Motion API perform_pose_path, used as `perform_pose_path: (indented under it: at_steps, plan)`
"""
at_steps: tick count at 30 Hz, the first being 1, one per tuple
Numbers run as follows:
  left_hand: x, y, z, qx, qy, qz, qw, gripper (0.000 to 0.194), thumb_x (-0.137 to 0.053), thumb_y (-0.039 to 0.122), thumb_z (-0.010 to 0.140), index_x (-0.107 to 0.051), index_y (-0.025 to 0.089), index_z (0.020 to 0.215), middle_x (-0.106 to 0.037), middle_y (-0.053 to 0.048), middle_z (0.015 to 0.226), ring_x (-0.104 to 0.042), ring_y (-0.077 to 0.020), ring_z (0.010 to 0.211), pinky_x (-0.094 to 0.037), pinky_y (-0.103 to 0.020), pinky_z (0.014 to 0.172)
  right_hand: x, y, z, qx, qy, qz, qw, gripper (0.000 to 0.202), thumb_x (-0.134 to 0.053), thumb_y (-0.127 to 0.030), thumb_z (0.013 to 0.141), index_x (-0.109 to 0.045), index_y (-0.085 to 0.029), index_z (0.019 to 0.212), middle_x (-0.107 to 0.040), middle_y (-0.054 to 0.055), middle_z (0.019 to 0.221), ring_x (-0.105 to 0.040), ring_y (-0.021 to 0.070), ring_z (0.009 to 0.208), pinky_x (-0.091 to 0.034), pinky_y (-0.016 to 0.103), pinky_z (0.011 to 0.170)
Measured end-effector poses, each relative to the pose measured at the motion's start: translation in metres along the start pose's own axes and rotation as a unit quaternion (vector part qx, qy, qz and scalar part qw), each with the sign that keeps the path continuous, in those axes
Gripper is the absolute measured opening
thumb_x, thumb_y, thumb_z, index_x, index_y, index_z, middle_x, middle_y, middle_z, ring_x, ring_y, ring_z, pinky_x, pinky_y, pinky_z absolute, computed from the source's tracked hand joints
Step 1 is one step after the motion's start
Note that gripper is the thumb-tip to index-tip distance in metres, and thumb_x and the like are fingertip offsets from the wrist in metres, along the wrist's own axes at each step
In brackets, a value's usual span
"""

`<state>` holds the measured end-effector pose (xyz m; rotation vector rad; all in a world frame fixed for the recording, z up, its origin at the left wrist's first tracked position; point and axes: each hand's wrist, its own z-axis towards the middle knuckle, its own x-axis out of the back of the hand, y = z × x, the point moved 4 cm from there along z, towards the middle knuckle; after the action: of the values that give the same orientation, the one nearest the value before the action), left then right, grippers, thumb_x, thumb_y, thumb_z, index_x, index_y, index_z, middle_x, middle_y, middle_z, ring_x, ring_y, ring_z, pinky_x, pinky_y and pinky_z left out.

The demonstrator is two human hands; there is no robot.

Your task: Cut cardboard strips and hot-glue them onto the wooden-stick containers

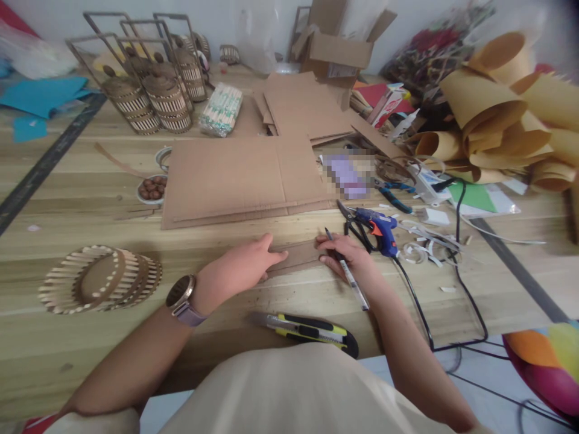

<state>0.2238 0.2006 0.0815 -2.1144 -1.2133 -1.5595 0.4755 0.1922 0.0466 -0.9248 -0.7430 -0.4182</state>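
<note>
left hand point(244, 265) thumb and forefinger spread on cardboard strip point(299, 255), right hand point(351, 254) pinching pen point(347, 272), fingers at strip's right end

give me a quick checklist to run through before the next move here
1. Strip attended at both ends: ok, left hand at its left, right hand at its right.
2. Pen in hand: ok, in the right.
3. Knife blade retracted: not ok, it appears to be out, pointing left.
4. Glue gun apart from the right hand: ok, it lies to the right.
5. Glue gun cool: cannot tell, heat doesn't show.
6. Sheets off the strip: ok, they lie beyond it.
</note>
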Motion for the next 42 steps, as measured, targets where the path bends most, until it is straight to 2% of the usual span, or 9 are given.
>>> perform_pose_path:
  at_steps: [5,11,24,28,33,42]
  plan:
    - [0.001,0.0029,-0.0016,0.008,-0.003,0.004,1.0,0.064,-0.057,0.016,0.09,-0.043,0.034,0.15,-0.054,-0.01,0.128,-0.059,-0.0168,0.082,-0.044,-0.024,0.071,0.0001,-0.0006,-0.0003,-0.005,-0.005,0.0,1.0,0.013,-0.067,-0.033,0.092,-0.071,-0.027,0.102,-0.076,0.009,0.114,-0.07,0.0266,0.107,-0.056,0.043,0.095]
    - [-0.0016,0.0012,-0.0016,0.015,0.002,-0.023,1.0,0.067,-0.054,0.008,0.088,-0.046,0.037,0.148,-0.053,-0.009,0.125,-0.06,-0.015,0.079,-0.042,-0.024,0.068,0.0008,-0.0015,0.0008,-0.004,-0.008,-0.003,1.0,0.012,-0.067,-0.03,0.091,-0.07,-0.026,0.102,-0.076,0.009,0.113,-0.07,0.0261,0.107,-0.057,0.042,0.093]
    - [0.0031,0.0001,0.0006,0.011,0.003,-0.005,1.0,0.067,-0.065,0.019,0.089,-0.045,0.037,0.15,-0.051,-0.008,0.124,-0.062,-0.0167,0.084,-0.043,-0.026,0.07,0.0003,-0.0062,0.0011,-0.003,0.001,0.0,1.0,0.013,-0.066,-0.031,0.093,-0.07,-0.026,0.104,-0.075,0.009,0.112,-0.07,0.025,0.106,-0.055,0.04,0.095]
    - [0.0026,-0.0032,0.0031,-0.003,0.003,-0.008,1.0,0.061,-0.059,0.02,0.092,-0.047,0.037,0.149,-0.052,-0.007,0.119,-0.06,-0.0146,0.077,-0.04,-0.025,0.065,0.0009,-0.0059,0.0003,0.003,-0.003,-0.001,1.0,0.014,-0.065,-0.031,0.094,-0.07,-0.025,0.105,-0.075,0.01,0.114,-0.069,0.0255,0.108,-0.054,0.042,0.096]
    - [0.0012,-0.0034,0.0029,-0.008,0.017,-0.002,1.0,0.058,-0.058,0.018,0.093,-0.05,0.037,0.147,-0.053,-0.006,0.118,-0.058,-0.0129,0.072,-0.037,-0.025,0.062,0.0035,-0.0079,0.0009,0.02,-0.03,0.0,0.999,0.023,-0.07,-0.04,0.09,-0.071,-0.024,0.107,-0.073,0.011,0.119,-0.067,0.0276,0.111,-0.053,0.043,0.097]
    - [0.0026,-0.0031,0.0026,-0.005,0.027,0.005,1.0,0.058,-0.056,0.017,0.094,-0.048,0.035,0.149,-0.057,-0.007,0.123,-0.062,-0.0153,0.078,-0.042,-0.025,0.068,0.0016,-0.0058,0.0059,0.027,-0.041,-0.015,0.999,0.021,-0.067,-0.039,0.092,-0.07,-0.024,0.107,-0.072,0.012,0.119,-0.066,0.0278,0.113,-0.053,0.044,0.098]
